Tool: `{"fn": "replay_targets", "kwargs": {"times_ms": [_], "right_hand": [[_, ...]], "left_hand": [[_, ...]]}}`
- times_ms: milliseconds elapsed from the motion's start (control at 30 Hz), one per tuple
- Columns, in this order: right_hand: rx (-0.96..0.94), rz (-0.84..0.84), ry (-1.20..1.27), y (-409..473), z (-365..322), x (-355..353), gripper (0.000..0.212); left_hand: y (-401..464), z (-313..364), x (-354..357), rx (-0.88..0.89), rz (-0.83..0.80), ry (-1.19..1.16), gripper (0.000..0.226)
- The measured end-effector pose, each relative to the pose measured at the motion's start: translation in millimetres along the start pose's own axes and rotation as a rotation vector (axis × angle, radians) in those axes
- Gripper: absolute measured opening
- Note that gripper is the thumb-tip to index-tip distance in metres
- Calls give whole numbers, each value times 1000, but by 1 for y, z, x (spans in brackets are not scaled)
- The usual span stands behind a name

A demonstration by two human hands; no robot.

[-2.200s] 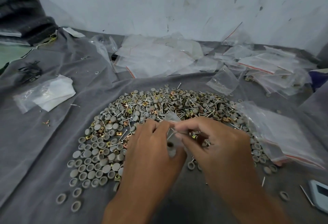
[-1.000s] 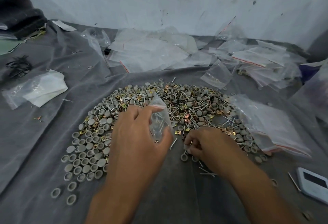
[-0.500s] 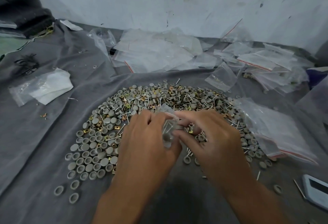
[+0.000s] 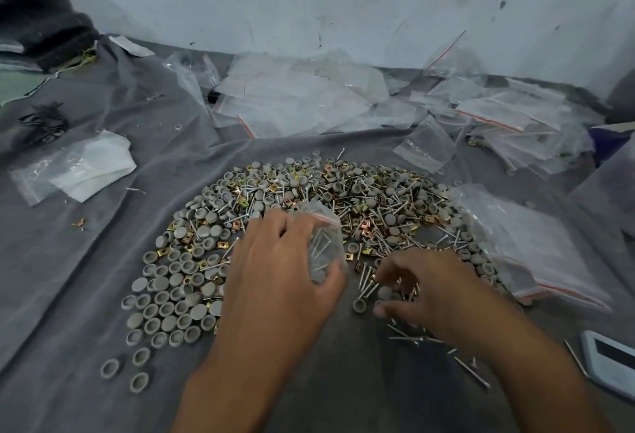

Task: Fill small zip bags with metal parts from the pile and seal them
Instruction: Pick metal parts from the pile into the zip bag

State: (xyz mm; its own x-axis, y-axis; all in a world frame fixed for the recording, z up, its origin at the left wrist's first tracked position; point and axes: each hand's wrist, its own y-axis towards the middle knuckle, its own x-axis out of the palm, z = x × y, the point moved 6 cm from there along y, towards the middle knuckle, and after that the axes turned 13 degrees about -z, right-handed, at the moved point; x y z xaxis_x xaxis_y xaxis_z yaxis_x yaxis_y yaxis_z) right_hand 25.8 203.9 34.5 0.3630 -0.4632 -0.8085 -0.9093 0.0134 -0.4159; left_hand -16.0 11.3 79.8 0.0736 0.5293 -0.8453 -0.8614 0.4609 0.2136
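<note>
Meanwhile the left hand grips a small zip bag upright, mouth up, screws already inside. Just to its right, the right hand curls over loose screws at the pile edge — whether it has pinched any cannot be told — so the bag's mouth lies up and left of it.

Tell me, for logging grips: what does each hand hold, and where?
Left hand grips the small clear plastic zip bag round its body. Right hand reaches into the parts; any hold cannot be told.

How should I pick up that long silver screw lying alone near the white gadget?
I'd pinch the long silver screw across the middle of its thin shaft, coming straight down from above. It lies flat on the grey cloth, with bare cloth on both sides.
</note>
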Motion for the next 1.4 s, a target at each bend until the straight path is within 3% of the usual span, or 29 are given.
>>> {"fn": "replay_targets", "kwargs": {"times_ms": [100, 200, 400, 533, 667, 733, 800, 933, 1067, 1133, 1200, 1267, 1333, 1400], "right_hand": [[10, -49, -132, 6, -1, 12, 41], [5, -7, -149, 11, -4, 14, 28], [1, 46, -49, 15, -1, 11, 8], [5, 90, 46, 13, 1, -1, 16], [-348, 529, 349, -18, -27, -32, 12], [-568, 700, 340, -35, -53, -38, 9], [-690, 751, 225, -40, -73, -32, 11], [-642, 730, 5, -29, -81, -16, 13], [-582, 825, 179, -31, -59, -32, 2], [-388, 717, 212, -18, -34, -36, 15], [-161, 382, 101, 4, -13, -21, 19], [-81, 107, -69, 16, -6, 0, 21], [-94, 29, -131, 21, -8, 11, 23], [-100, 64, -144, 23, -11, 10, 23]], "left_hand": [[0, -1, 2, -9, -5, -3, 36], [1, -1, 3, -9, -11, -8, 36], [1, -1, 3, -11, -16, -3, 37], [0, -1, 4, -5, -21, 7, 35], [0, 0, 4, 1, -15, 14, 34], [1, 1, 5, 2, -27, 21, 34], [2, 2, 7, 5, -41, 14, 32], [1, 1, 6, 26, -26, -7, 30], [2, 0, 4, 16, -11, 13, 31], [2, -1, 2, 14, 15, 13, 32], [2, -1, 1, 7, 20, 0, 32], [1, -2, 1, 8, 18, -7, 32], [1, -2, 2, 5, 11, -8, 32], [1, -2, 2, 4, 12, -14, 32]]}}
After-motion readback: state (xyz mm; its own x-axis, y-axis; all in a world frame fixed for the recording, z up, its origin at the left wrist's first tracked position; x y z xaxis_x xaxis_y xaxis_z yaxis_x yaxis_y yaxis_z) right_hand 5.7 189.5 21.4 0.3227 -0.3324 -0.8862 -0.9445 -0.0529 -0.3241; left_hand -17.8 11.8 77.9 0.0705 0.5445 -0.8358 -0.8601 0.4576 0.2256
